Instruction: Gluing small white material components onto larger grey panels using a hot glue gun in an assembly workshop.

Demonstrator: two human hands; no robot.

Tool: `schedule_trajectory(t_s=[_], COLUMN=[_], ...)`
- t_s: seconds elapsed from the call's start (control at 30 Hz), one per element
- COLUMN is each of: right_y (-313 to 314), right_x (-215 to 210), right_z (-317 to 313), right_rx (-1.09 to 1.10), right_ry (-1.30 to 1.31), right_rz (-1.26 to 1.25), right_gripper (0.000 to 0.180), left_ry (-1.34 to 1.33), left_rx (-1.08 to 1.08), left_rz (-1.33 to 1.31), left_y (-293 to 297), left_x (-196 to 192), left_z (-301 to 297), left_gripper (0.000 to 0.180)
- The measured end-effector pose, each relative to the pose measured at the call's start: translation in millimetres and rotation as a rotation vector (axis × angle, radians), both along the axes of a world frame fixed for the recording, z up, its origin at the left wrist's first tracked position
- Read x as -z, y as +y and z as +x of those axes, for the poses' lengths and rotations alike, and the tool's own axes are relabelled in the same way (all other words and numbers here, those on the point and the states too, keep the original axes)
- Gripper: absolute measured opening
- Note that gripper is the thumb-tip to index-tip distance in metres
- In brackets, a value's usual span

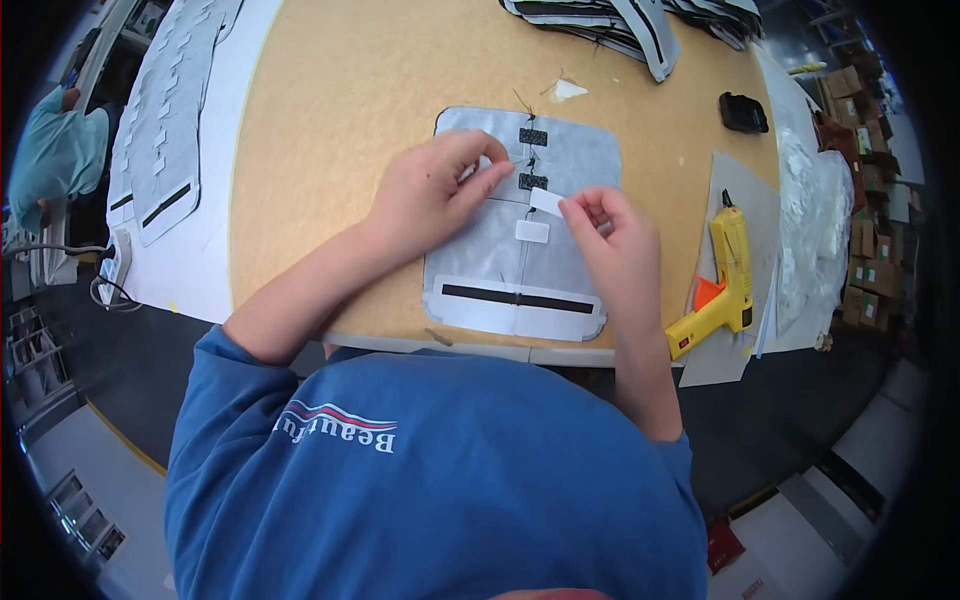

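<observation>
In front of me a grey panel (470, 250) with rounded corners lies flat on the table. A dark wire runs down its middle, and near its lower edge is a white band with a black strip (455, 291). Two black speckled patches (533, 137) sit on the wire line, with a white tab (532, 232) stuck below them. My right hand (622, 240) pinches another small white tab (545, 202) by its right end, over the wire. My left hand (430, 185) is closed in a pinch beside the patches, close to the wire; what its fingertips hold is too small to make out.
A yellow glue gun (735, 255) lies on grey cardboard (730, 180) at the right. Behind it are a black case (743, 113) and clear plastic bags (815, 210). Stacked panels (590, 25) lie at the back; more panels (170, 130) lie left, near a person (60, 150).
</observation>
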State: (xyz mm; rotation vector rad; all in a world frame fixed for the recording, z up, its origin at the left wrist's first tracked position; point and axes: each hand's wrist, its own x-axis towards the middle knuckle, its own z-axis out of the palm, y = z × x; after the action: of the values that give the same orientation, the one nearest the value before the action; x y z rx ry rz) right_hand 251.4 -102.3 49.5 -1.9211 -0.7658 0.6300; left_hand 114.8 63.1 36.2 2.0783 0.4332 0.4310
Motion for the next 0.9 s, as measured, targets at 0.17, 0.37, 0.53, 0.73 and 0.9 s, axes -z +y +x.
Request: schedule_trajectory(t_s=[0.17,0.37,0.53,0.73,0.9], right_y=[25.7,32.4,32.5,32.4,12.9], right_x=[14.6,18.7,22.3,24.1,15.6], right_z=[13.8,20.2,23.1,22.3,11.1], right_rx=[-0.068,-0.071,-0.066,-0.073,0.009], right_ry=[-0.041,-0.018,-0.065,-0.138,-0.369], right_rz=[-0.050,-0.155,-0.128,-0.150,-0.156], right_gripper=[0.016,0.016,0.016,0.017,0.018], left_ry=[-0.099,-0.108,-0.074,-0.088,-0.068], left_rx=[-0.085,0.030,0.086,0.083,0.070], left_rz=[0.351,0.461,0.558,0.627,0.622], left_y=[15.9,19.8,16.5,15.8,14.0], left_x=[26.7,27.2,28.6,35.2,33.8], left_z=[5.2,1.0,0.4,2.0,0.9], left_gripper=[0.009,0.012,0.016,0.025,0.026])
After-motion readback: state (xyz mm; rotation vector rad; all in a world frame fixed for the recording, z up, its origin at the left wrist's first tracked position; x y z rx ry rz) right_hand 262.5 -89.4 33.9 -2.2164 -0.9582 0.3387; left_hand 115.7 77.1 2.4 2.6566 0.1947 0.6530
